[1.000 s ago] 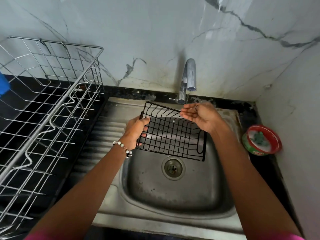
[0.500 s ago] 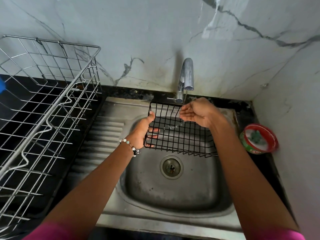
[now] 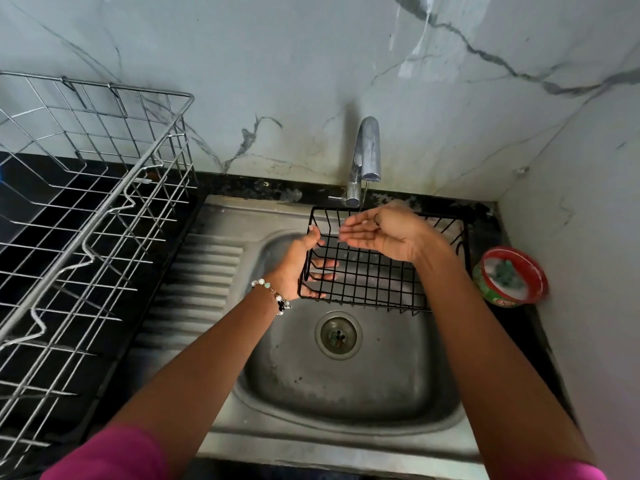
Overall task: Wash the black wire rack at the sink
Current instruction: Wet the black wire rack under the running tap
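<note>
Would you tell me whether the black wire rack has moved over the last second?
Yes. The black wire rack has swung from steeply tilted to nearly level and shifted right, towards the red-rimmed tub.

Sink (image 3: pixel 346 403) set in the worktop (image 3: pixel 485 209), basin to the right, ribbed drainboard (image 3: pixel 194 285) to its left. Drain (image 3: pixel 338 335) mid-basin. Tap (image 3: pixel 366 157) behind the basin, against the back wall. Rack (image 3: pixel 381 271) held above the basin, in front of the tap, over the drain's far side. Left hand (image 3: pixel 298 261) at the rack's left edge; right hand (image 3: pixel 384 230) above the rack, under the spout. Dish drainer (image 3: pixel 86 209) on the worktop, left of the drainboard. Tub (image 3: pixel 510 277) on the worktop right of the basin, near the side wall.
</note>
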### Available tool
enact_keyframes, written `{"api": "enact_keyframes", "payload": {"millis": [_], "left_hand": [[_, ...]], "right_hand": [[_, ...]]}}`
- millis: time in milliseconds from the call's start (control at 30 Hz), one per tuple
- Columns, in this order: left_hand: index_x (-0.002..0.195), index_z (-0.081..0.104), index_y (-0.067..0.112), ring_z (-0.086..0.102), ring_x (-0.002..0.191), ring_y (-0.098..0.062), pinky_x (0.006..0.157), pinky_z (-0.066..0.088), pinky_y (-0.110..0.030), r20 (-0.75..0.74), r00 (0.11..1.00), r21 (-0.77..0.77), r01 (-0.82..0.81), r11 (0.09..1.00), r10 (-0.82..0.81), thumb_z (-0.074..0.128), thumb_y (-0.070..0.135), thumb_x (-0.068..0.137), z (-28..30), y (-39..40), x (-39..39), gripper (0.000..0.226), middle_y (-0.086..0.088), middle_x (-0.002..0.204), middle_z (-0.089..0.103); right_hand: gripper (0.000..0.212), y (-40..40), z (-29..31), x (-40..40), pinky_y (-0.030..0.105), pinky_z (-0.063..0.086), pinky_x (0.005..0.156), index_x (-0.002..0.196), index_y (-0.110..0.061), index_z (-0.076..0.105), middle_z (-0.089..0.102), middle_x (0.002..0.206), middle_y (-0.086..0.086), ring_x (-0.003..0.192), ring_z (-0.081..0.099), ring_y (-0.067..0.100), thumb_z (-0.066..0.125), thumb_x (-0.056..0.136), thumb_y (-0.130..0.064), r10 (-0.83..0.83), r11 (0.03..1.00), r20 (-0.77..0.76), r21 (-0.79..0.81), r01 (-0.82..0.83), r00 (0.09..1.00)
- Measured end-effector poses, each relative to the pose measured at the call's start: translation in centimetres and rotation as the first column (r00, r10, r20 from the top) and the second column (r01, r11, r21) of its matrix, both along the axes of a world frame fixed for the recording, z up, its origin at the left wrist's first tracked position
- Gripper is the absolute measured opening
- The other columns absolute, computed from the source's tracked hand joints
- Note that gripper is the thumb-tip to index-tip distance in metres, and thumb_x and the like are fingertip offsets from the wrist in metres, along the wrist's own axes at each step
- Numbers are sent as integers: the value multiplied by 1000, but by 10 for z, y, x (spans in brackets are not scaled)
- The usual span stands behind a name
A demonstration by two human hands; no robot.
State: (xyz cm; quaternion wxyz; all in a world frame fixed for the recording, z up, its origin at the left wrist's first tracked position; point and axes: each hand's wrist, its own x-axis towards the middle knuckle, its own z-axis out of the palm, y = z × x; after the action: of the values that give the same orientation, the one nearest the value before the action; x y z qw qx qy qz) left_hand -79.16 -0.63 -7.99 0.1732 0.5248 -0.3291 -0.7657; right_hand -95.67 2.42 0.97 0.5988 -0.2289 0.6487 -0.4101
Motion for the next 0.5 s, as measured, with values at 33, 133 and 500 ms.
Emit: {"api": "enact_keyframes", "payload": {"millis": [33,133,500], "left_hand": [[119,58,25,66,103,-32,92,45,-59,-15,1000,10,5,1000,-5,43,68,88,-1,1,-2,55,-12,117,69],[116,58,25,66,103,-34,88,49,-57,-68,998,42,8,999,-5,42,70,87,-3,3,-6,56,-12,112,70],[104,61,25,63,110,-37,87,49,-54,-125,992,51,-16,999,22,41,72,86,-2,4,-10,54,-13,113,67]], "right_hand": [[28,0,-1,0,41,51,94,97,12,59,63,103,29,100,63,36,31,94,8,-27,1000,-6,-2,27,1000],[30,-1,-4,0,41,50,96,96,8,59,61,105,26,102,61,34,29,95,8,-59,998,-21,-3,59,998],[31,-2,-13,-2,38,53,85,92,6,57,62,94,23,92,63,31,26,93,10,-99,994,28,49,97,995]]}}
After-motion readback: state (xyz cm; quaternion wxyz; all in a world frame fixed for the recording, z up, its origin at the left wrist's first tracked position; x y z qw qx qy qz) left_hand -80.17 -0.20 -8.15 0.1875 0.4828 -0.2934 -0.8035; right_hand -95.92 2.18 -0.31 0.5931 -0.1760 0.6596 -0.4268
